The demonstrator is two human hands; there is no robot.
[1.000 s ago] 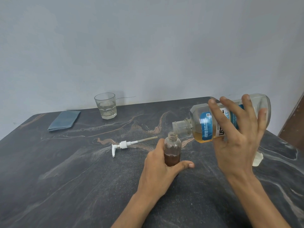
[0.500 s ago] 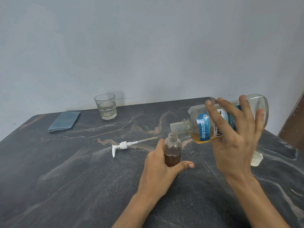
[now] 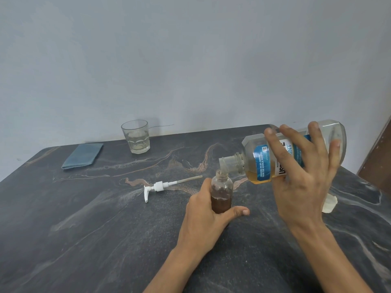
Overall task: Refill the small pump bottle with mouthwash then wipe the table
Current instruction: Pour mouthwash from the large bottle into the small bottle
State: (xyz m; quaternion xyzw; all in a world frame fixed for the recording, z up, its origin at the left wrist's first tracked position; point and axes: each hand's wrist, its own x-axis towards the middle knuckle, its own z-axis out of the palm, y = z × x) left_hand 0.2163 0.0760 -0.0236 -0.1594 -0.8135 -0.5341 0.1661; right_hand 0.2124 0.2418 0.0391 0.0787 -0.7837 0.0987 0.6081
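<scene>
Small pump bottle (image 3: pixel 221 194) stands upright on the table (image 3: pixel 84 229), left hand (image 3: pixel 208 216) grip clamped round it. Right hand (image 3: pixel 300 182) grip holds the mouthwash bottle (image 3: pixel 260 163) tipped, its mouth at the small bottle's neck. Pump head (image 3: pixel 160 186) lies left of it.

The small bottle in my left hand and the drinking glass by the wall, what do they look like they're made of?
Small bottle: probably clear plastic, smooth; thin see-through wall with a moulded threaded neck, brown liquid showing inside. Drinking glass: looks like real glass, glossy; thick faceted lower wall and heavy base. Neither can be confirmed by look alone.
</scene>
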